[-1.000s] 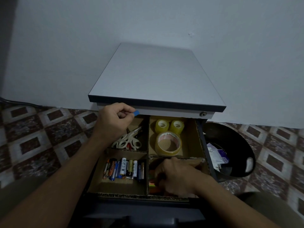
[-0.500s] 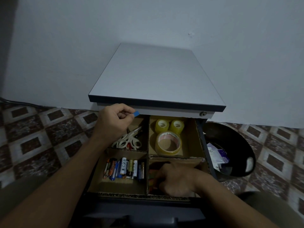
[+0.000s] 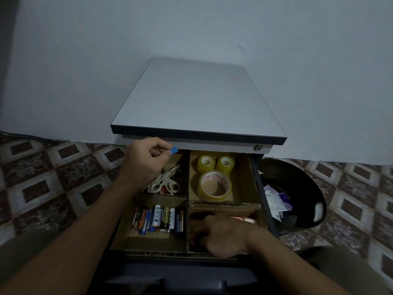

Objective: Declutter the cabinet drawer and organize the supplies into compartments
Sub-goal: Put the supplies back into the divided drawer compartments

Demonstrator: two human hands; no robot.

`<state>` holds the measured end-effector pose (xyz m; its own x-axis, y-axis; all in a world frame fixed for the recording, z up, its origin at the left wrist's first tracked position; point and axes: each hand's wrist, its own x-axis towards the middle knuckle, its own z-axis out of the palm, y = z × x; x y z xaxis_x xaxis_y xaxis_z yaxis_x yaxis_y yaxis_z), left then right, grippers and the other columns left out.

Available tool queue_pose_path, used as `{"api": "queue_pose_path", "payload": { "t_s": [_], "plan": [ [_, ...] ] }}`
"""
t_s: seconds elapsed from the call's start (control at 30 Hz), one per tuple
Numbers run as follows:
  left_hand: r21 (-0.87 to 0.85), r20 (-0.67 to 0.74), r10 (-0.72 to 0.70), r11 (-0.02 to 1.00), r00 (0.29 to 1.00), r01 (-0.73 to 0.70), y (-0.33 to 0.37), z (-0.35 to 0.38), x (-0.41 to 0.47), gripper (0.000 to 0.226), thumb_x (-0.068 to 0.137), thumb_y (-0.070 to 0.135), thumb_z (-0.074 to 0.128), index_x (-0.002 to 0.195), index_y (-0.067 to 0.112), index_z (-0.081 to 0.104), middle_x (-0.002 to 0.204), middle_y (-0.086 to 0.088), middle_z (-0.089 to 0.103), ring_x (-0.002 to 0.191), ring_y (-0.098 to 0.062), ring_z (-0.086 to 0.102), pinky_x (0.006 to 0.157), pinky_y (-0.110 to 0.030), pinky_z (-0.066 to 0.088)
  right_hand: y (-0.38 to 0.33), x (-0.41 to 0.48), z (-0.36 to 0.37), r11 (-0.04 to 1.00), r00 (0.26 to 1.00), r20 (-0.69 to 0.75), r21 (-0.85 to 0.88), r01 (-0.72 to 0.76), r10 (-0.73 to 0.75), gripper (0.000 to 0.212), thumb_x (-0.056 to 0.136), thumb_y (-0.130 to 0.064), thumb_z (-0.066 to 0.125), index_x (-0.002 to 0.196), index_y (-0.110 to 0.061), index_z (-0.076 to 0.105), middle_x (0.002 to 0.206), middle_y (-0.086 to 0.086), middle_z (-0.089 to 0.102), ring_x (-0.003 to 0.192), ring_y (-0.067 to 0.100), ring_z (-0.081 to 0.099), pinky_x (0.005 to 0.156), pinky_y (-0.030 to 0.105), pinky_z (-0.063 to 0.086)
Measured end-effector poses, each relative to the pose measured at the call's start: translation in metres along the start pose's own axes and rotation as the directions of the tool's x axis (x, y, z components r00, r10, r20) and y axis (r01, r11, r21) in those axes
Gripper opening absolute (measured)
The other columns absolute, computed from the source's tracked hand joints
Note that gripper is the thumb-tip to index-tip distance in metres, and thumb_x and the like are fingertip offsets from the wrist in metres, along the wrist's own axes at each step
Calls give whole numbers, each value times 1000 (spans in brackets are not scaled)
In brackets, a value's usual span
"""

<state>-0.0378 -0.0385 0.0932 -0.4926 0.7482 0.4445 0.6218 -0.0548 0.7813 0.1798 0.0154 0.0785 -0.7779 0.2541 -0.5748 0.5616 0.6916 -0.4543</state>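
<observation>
The open drawer holds a cardboard divider [image 3: 188,201] with four compartments. Scissors [image 3: 163,184] lie in the far-left one, three tape rolls [image 3: 214,185] in the far-right, several batteries [image 3: 158,219] in the near-left. My left hand [image 3: 146,160] hovers over the scissors compartment, pinching a small blue piece [image 3: 174,150] between thumb and fingers. My right hand [image 3: 223,237] reaches palm-down into the near-right compartment, over small colourful items that are mostly hidden; a pink box [image 3: 244,219] shows behind it. Whether the right hand grips anything is hidden.
The grey cabinet top [image 3: 197,103] overhangs the drawer's back, with a lock [image 3: 258,147] at its front right. A black bin [image 3: 297,194] with paper scraps stands on the tiled floor right of the drawer. A wall rises behind.
My right hand has shifted slightly lower and left within the near-right compartment. My left hand stays in place with the blue piece.
</observation>
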Motion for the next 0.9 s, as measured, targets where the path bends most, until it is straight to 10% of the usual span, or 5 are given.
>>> {"api": "queue_pose_path", "payload": {
  "t_s": [0.2,0.43,0.67,0.9],
  "plan": [
    [-24,22,-21,999,1000,21,2,0,-1,11,88,4,70,98,7,75,76,3,67,65,-4,61,60,-13,51,3,-9,-5,976,997,-73,219,22,-6,27,92,-12,48,101,-23,72,99,-10,71,90,7,62,75,19,46],
    [-170,307,-145,964,941,204,18,5,-1,11,86,8,74,95,14,76,73,1,71,64,-10,64,62,-18,54,19,-26,-29,741,979,-195,648,176,-62,17,96,-2,52,107,-1,65,98,12,75,51,13,50,42,19,36],
    [-209,535,-88,950,840,233,26,19,-13,27,83,6,76,106,12,64,88,-10,70,76,-19,68,71,-27,57,20,-17,-30,679,722,-679,593,432,134,13,94,-9,60,103,-16,66,96,5,69,80,20,66,67,25,54],
    [-211,612,-87,940,786,268,29,24,-17,31,80,6,79,106,9,63,90,-11,72,80,-22,70,75,-32,59,20,-14,-28,814,674,-737,427,395,60,4,89,-18,70,93,-19,71,90,-3,71,84,10,67,77,31,58]
  ]
}}
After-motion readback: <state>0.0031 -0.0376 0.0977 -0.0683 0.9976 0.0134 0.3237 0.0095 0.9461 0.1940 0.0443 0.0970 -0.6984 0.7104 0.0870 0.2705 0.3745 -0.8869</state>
